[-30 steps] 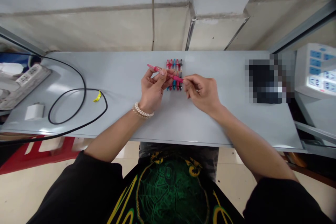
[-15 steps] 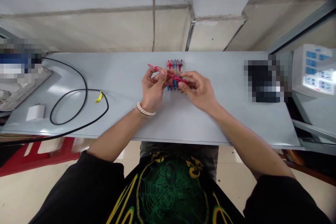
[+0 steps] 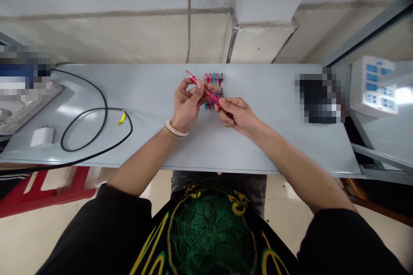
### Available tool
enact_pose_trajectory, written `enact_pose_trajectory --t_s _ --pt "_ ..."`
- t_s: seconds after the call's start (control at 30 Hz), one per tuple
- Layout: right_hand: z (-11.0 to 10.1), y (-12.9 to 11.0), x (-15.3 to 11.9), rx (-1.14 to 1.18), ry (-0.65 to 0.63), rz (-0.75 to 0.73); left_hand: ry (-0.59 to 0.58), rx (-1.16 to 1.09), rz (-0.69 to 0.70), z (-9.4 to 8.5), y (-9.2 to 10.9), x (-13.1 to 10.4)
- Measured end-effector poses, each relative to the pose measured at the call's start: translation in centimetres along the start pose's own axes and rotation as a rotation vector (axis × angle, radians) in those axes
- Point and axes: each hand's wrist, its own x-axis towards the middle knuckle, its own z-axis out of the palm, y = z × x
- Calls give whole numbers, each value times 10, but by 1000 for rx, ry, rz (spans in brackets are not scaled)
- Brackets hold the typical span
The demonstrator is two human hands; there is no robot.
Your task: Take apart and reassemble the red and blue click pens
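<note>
A pink pen (image 3: 211, 95) slants between my hands, its clear upper end pointing up and left. My left hand (image 3: 188, 101) pinches it around the middle, thumb on top. At its lower right end, the fingers of my right hand (image 3: 236, 114) are closed on the same pen. Beneath and just beyond it, several pens (image 3: 213, 78) with red, blue and dark ends lie side by side on the grey table (image 3: 155, 94). My hands hide part of that row.
A black cable (image 3: 105, 94) with a yellow tag (image 3: 121, 117) loops across the table's left side, near a white charger plug (image 3: 43, 136). A blurred dark object (image 3: 319, 99) lies at the right, beside a white power strip (image 3: 372, 86). A red stool (image 3: 64, 184) stands below left.
The pen has tilted more steeply, its upper left end rising. My right hand has moved slightly down and left, with its fingers curled tighter around the lower end.
</note>
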Motion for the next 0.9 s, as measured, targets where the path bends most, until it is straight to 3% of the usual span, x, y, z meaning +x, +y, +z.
enact_pose_trajectory --t_s 0.2,0.47,0.67,0.9 --pt "2 8 2 -87 0 -9 -14 95 33 -9 1 4" --pt "-17 4 11 -137 402 -192 64 142 82 -27 -4 18" --pt "-36 5 17 -197 537 -250 167 94 4 -23 1 20" --pt "-39 6 20 -288 584 -204 172 65 -36 -15 9 16"
